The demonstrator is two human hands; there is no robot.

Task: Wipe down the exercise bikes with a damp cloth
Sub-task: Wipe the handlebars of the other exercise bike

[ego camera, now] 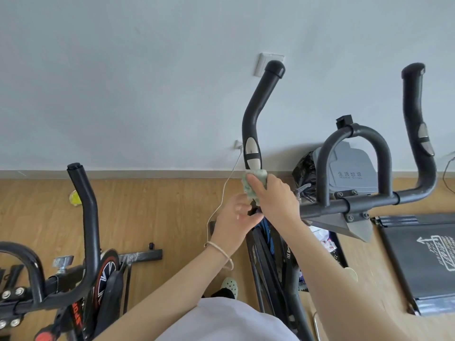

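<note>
Gripping cloth (261,174) on handlebar (250,124) (bin (353,164): "Home Scrap").

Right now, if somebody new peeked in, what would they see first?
Most likely the two hands in the middle: the right hand grips a green cloth round the tall black handlebar, with the left hand just below it. Next comes the red-rimmed wheel of a second bike at the lower left.
</note>
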